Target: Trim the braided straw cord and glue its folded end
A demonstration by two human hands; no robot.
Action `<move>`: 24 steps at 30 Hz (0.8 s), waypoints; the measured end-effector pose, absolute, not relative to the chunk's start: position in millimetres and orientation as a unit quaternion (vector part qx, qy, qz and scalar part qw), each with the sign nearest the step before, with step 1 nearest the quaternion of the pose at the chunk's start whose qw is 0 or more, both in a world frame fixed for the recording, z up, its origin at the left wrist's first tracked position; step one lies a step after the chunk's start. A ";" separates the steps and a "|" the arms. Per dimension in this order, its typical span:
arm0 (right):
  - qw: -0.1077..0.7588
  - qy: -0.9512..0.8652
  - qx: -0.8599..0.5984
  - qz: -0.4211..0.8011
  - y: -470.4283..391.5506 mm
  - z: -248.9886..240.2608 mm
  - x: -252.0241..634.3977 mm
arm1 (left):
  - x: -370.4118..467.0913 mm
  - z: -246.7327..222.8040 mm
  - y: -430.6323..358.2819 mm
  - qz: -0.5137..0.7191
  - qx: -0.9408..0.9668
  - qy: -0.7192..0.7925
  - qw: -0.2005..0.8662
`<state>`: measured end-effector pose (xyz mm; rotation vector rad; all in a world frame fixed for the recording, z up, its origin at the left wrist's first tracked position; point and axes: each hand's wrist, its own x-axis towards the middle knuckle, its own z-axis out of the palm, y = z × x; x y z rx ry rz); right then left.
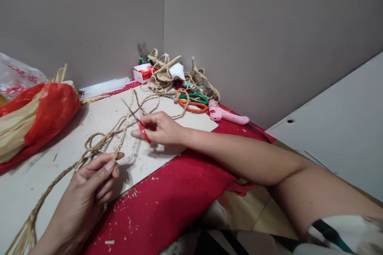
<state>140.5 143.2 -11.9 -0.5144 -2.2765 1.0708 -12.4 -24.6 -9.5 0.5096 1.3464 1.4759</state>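
Note:
My left hand (95, 179) pinches one end of a braided straw cord (122, 137) between thumb and forefinger. From there the cord runs up and away over the white board. My right hand (161, 127) grips small red-handled scissors (143, 129), whose thin blades point up and left, close beside the cord. A thicker braid (56, 179) with loose frayed strands at its near end lies to the left of my left hand. It joins a looped, knotted part (97, 143) on the board.
A white board (167, 153) with straw scraps lies on a red cloth (191, 179). At the back are a heap of braided cord (164, 73), orange-handled scissors (194, 105), a pink glue gun (227, 115) and clear sticks (104, 87). A red bag (56, 103) of straw stands left.

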 end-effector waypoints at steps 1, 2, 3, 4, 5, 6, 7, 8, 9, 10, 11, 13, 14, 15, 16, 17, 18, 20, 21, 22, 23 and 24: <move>0.270 -0.887 -0.190 0.322 141.0 -9.8 143.0 | -13.3 -9.2 -24.3 0.620 0.212 0.558 0.510; 0.251 -0.917 -0.186 0.247 137.9 -7.8 145.0 | -14.2 -9.1 -24.1 0.624 0.210 0.557 0.506; 0.227 -0.941 -0.180 0.178 134.2 -6.1 146.6 | -15.0 -9.0 -23.9 0.628 0.208 0.557 0.502; 0.200 -0.957 -0.173 0.118 130.3 -4.7 147.8 | -15.6 -9.0 -23.7 0.633 0.206 0.556 0.497; 0.176 -0.968 -0.167 0.070 126.6 -3.9 148.5 | -15.8 -8.8 -23.4 0.636 0.205 0.556 0.494; 0.157 -0.973 -0.164 0.033 123.3 -3.4 149.0 | -15.8 -8.6 -23.1 0.639 0.205 0.555 0.491; 0.141 -0.977 -0.162 0.005 120.7 -3.3 149.2 | -15.5 -8.2 -22.8 0.641 0.204 0.556 0.488; 0.130 -0.978 -0.161 -0.017 118.8 -3.5 149.2 | -15.0 -7.7 -22.5 0.641 0.202 0.558 0.486; 0.125 -0.978 -0.163 -0.034 117.5 -3.7 149.2 | -14.4 -7.2 -22.3 0.641 0.200 0.561 0.484; 0.122 -0.977 -0.165 -0.047 116.7 -4.0 149.2 | -13.7 -6.8 -22.1 0.640 0.198 0.565 0.482; 0.122 -0.977 -0.167 -0.056 116.3 -4.2 149.1 | -13.1 -6.6 -21.8 0.639 0.196 0.568 0.481; 0.120 -0.975 -0.173 -0.063 115.9 -4.0 148.9 | -12.1 -6.8 -21.3 0.639 0.193 0.572 0.478; 0.117 -0.975 -0.178 -0.063 115.8 -3.6 148.8 | -11.7 -7.2 -21.0 0.641 0.192 0.573 0.473; 0.112 -0.975 -0.183 -0.061 115.7 -3.1 148.6 | -11.4 -7.7 -20.7 0.643 0.192 0.575 0.468; 0.106 -0.975 -0.188 -0.059 115.5 -2.4 148.4 | -11.2 -8.3 -20.4 0.645 0.191 0.577 0.463; 0.102 -0.974 -0.192 -0.057 115.4 -1.7 148.2 | -11.0 -8.8 -20.2 0.648 0.190 0.579 0.458; 0.098 -0.975 -0.194 -0.056 115.4 -1.1 148.0 | -11.0 -9.1 -20.0 0.650 0.188 0.581 0.452; 0.093 -0.976 -0.192 -0.054 115.5 0.0 147.8 | -11.1 -9.2 -19.8 0.651 0.182 0.587 0.445; 0.087 -0.976 -0.190 -0.052 115.8 0.2 147.7 | -11.2 -8.9 -19.8 0.652 0.179 0.589 0.442; 0.080 -0.978 -0.188 -0.048 116.3 0.3 147.7 | -11.3 -8.5 -19.8 0.652 0.178 0.591 0.440; 0.075 -0.979 -0.186 -0.046 116.9 0.2 147.6 | -11.4 -8.0 -19.9 0.652 0.177 0.592 0.439; 0.071 -0.979 -0.183 -0.044 117.6 -0.1 147.3 | -11.6 -7.4 -20.0 0.652 0.178 0.592 0.439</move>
